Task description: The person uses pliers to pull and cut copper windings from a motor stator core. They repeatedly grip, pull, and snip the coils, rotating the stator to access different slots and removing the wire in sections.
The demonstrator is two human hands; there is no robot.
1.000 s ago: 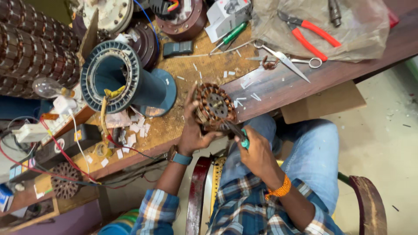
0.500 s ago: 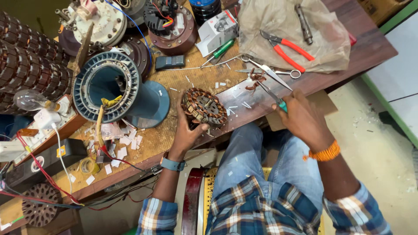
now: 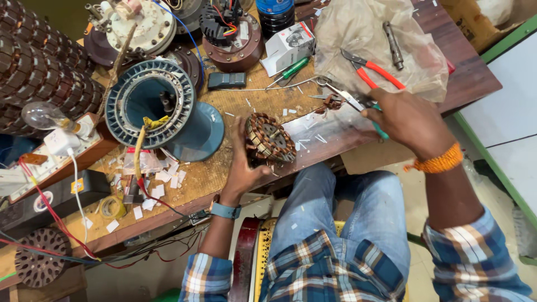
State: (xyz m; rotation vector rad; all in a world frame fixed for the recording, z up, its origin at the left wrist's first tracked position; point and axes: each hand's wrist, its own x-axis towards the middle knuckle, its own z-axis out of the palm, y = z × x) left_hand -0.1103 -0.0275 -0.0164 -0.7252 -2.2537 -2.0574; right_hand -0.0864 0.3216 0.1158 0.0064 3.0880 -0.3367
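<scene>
Landmark: I take the wound stator (image 3: 271, 137), a round copper-coiled core at the near edge of the tabletop (image 3: 251, 106), as my reference for every place below.
Left hand: my left hand (image 3: 241, 168) sits just under and to the left of the stator, fingers (image 3: 240, 130) curled up its left rim and closed on it, holding it tilted on edge against the tabletop.
Right hand: my right hand (image 3: 407, 120) is well to the right of the stator, above the tabletop edge, closed around a green-handled tool (image 3: 378, 126); only a bit of the handle shows past the palm, so I cannot tell what its tip is.
Key relation: the stator lies to the left of my right hand; the left hand is the nearer one, already touching it.
Stator axis: its flat face tips up and toward me, bore pointing roughly at the camera.
Between the hands: scissors (image 3: 341, 95) and a small tangle of copper wire (image 3: 333, 103) lie right of the stator, just left of my right hand.
Beyond: red-handled pliers (image 3: 376, 71) rest on a plastic bag (image 3: 386, 45), farther right and back from the stator.
Left of the stator: a large blue motor housing (image 3: 168, 120) stands close beside it.
</scene>
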